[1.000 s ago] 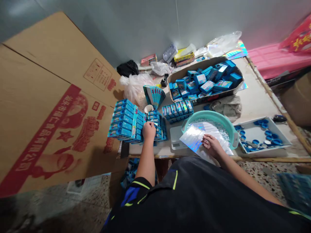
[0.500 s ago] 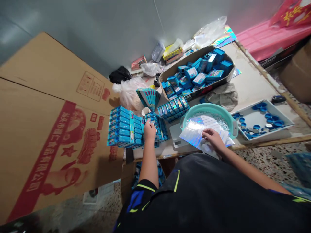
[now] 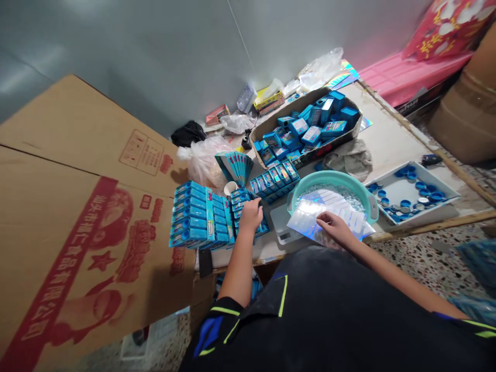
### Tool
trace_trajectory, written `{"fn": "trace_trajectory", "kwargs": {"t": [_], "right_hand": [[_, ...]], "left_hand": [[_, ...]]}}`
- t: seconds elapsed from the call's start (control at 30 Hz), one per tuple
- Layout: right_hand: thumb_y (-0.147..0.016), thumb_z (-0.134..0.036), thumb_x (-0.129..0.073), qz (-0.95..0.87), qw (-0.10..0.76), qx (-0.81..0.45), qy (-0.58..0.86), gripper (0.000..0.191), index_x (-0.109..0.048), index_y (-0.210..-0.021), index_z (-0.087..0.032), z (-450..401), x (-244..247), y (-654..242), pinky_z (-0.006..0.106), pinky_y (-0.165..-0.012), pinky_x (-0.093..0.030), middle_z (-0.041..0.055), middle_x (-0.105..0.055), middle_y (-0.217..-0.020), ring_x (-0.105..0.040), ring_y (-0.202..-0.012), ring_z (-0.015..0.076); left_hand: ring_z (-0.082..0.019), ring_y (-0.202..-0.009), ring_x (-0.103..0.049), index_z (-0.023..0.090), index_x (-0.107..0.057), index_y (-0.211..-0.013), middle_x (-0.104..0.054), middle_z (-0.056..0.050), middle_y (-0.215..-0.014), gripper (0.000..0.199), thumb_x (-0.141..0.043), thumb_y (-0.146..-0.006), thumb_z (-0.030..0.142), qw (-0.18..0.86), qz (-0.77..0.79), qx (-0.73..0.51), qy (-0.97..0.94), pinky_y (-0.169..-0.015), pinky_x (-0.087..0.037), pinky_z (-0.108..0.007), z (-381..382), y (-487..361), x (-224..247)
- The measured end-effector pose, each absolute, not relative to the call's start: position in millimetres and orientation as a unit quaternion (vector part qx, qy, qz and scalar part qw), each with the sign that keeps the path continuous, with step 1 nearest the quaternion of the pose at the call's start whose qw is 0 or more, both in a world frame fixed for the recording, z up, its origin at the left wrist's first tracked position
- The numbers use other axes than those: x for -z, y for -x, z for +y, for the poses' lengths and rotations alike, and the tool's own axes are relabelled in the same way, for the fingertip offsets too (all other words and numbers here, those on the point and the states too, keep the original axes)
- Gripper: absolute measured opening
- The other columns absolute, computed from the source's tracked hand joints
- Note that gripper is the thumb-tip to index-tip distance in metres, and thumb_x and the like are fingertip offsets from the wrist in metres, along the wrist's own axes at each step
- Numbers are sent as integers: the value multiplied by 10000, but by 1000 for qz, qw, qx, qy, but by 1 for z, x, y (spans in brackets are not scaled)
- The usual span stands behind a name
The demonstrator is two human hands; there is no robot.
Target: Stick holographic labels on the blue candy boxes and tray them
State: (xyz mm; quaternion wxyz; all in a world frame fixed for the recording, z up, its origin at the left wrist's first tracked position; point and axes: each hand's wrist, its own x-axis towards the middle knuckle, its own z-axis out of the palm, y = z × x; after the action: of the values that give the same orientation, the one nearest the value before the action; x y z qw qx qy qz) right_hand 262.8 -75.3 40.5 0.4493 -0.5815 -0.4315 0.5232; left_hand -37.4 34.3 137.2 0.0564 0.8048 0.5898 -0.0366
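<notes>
My left hand (image 3: 251,215), its fingers curled, is over a row of small blue boxes (image 3: 239,197). What its fingertips hold, if anything, is hidden. Left of it stands a larger stack of the same blue boxes (image 3: 190,212). My right hand (image 3: 334,227) has its thumb and fingers pinched together over shiny silvery sheets (image 3: 303,216). I cannot make out whether a piece is between its fingertips. The sheets lie fanned across a turquoise basin (image 3: 329,178) of small pale pieces. Another row of blue boxes (image 3: 275,181) stands between the hands, farther back.
A carton of loose blue boxes (image 3: 306,126) lies behind. At right, a white tray (image 3: 437,204) holds blue caps. Folded printed cards (image 3: 237,164), a white cup (image 3: 231,188) and a plastic bag (image 3: 207,157) stand near the left stack. A big cardboard box (image 3: 93,232) fills the left.
My left hand has moved right along the row of blue boxes. My right hand stays at the silvery sheets, its fingers drawn closer together. The camera view has shifted slightly.
</notes>
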Motion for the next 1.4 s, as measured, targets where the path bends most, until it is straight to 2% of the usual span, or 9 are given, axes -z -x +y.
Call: {"fn": "trace_trajectory", "kwargs": {"t": [0.17,0.33,0.43,0.53,0.7,0.9,1.1,1.23,1.4], "right_hand": [[-686,-346,-790,-510,437,-502,545,196,-705,-831,-245,-57,-40,-243,318,-688,-490,23,-691,-789,-626,-735,191],[-730,-222,-747,-687,341,-461,447,209,-710,-935,-244,-29,-57,-217,324,-746,-487,45,-688,-973,-639,-811,191],[-757,-204,-733,-717,299,-442,449,207,-710,-961,-235,-21,-60,-208,321,-746,-488,57,-686,-998,-641,-818,195],[-762,-200,-729,-720,284,-441,454,208,-714,-966,-240,-22,-53,-207,311,-747,-491,51,-690,-1002,-643,-817,191],[-816,-232,-685,-716,266,-423,488,164,-725,-975,-243,-26,-39,-220,305,-756,-485,50,-696,-972,-651,-817,193],[-836,-251,-670,-715,264,-406,505,165,-738,-986,-262,-20,-35,-227,304,-767,-481,54,-701,-986,-650,-806,189],[-850,-271,-653,-737,241,-387,498,156,-737,-981,-257,-17,-30,-231,300,-733,-449,64,-701,-958,-632,-789,195],[-832,-266,-656,-713,253,-409,511,119,-732,-921,-246,-22,-29,-236,290,-722,-441,56,-694,-896,-609,-757,183],[-860,-283,-594,-708,298,-409,492,129,-711,-901,-250,-28,-38,-245,325,-772,-459,65,-700,-905,-614,-803,207]], "left_hand": [[-266,-1058,-578,150,-673,-1157,-663,-154,-1059,406,-451,-859,-12,85,540,119,-829,-942,-487,-385,40,33,-120],[-296,-1064,-561,124,-711,-963,-645,-201,-1024,272,-530,-831,-31,117,521,162,-830,-888,-503,-402,38,13,-95],[-314,-1062,-560,106,-723,-907,-646,-223,-993,221,-569,-819,-27,131,526,170,-823,-860,-513,-404,36,-2,-85],[-310,-1082,-551,103,-720,-970,-644,-223,-1017,263,-557,-810,-27,133,541,164,-814,-857,-523,-394,39,-6,-83],[-316,-1125,-536,98,-697,-1059,-624,-230,-1121,348,-480,-820,-32,129,577,121,-797,-934,-508,-439,45,6,-94],[-264,-1094,-599,166,-735,-1080,-693,-132,-1086,455,-474,-768,-38,187,599,28,-778,-1011,-477,-384,53,16,-102],[-206,-799,-656,166,-783,-998,-713,-61,-810,395,-520,-745,15,288,610,-41,-737,-778,-526,-306,66,27,-108],[-166,-689,-643,151,-780,-983,-708,-38,-748,284,-586,-779,110,363,603,-82,-705,-652,-508,-258,69,13,-106],[-160,-693,-635,135,-770,-945,-697,-39,-743,214,-649,-775,180,385,606,-177,-673,-667,-508,-265,63,2,-121]]}}
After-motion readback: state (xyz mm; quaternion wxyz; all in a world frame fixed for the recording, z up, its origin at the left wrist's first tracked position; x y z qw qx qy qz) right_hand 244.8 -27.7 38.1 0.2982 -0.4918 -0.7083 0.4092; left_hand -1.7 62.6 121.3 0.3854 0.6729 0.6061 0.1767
